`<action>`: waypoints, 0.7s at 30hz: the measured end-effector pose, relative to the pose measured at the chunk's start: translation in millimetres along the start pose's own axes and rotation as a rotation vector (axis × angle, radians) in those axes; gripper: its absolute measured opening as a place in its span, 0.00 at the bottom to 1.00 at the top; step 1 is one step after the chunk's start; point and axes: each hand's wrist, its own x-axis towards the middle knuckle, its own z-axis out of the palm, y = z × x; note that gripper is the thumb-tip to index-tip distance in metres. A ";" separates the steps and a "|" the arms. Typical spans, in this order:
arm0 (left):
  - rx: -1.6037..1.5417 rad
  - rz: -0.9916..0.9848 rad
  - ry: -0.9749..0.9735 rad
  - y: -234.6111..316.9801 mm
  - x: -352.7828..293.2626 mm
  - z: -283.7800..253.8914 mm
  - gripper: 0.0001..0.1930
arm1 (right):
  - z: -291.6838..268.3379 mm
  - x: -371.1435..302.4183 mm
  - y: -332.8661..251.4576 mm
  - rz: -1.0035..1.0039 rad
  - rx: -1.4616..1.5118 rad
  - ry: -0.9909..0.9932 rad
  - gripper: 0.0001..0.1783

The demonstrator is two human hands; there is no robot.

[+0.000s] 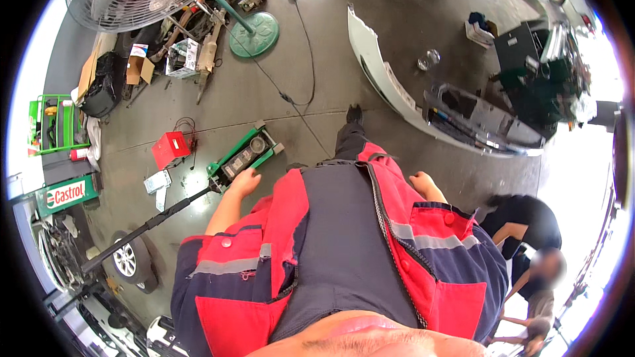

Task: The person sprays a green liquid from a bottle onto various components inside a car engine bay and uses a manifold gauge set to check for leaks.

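My left hand (245, 182) hangs beside my red and navy jacket (228, 264), its fingers curled in, with no object visible in it. Just beyond it on the floor is a green floor jack (243, 153); its long black handle (155, 220) slants off to the lower left. I cannot tell whether the hand touches the jack. On the other side, my right hand (419, 180) is held out from the jacket, fingers also curled, and nothing shows in it. One black shoe (354, 115) points forward between them.
A pale bumper (377, 76) curves across the floor ahead, by a dark bumper frame (473, 109). To the left are a red box (170, 150), a wheel (129, 259) and a fan base (254, 34) with a trailing cable (309, 46). A co-worker (529, 225) bends at the right.
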 end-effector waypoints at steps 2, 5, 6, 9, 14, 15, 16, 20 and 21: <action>0.018 -0.211 -0.075 2.5 4.9 -8.4 0.27 | -59.9 60.6 -45.7 -0.106 -0.077 0.065 0.30; -0.003 -0.198 -0.234 21.7 15.7 -46.1 0.28 | -148.4 124.7 -117.2 -0.177 0.025 0.104 0.28; -0.021 -0.180 -0.211 34.1 25.6 -62.3 0.28 | -177.7 145.7 -146.6 -0.160 0.025 0.142 0.28; -0.337 -0.338 0.002 72.7 54.1 -105.1 0.26 | -254.6 194.9 -229.9 -0.294 -0.008 0.290 0.26; -0.394 -0.222 0.137 113.7 125.1 -172.9 0.24 | -309.0 252.6 -350.3 -0.295 0.064 0.245 0.25; -0.404 -0.225 0.120 116.5 142.7 -184.7 0.24 | -310.3 263.3 -368.2 -0.339 0.070 0.259 0.25; -0.412 -0.225 0.103 116.8 162.0 -198.0 0.23 | -310.4 274.2 -383.4 -0.311 0.114 0.160 0.25; -0.404 -0.136 0.038 111.6 260.3 -261.9 0.25 | -307.4 318.2 -434.3 -0.282 -0.121 0.019 0.27; -0.501 -0.156 -0.078 109.8 292.3 -285.9 0.25 | -310.6 328.0 -445.8 -0.209 -0.177 -0.082 0.27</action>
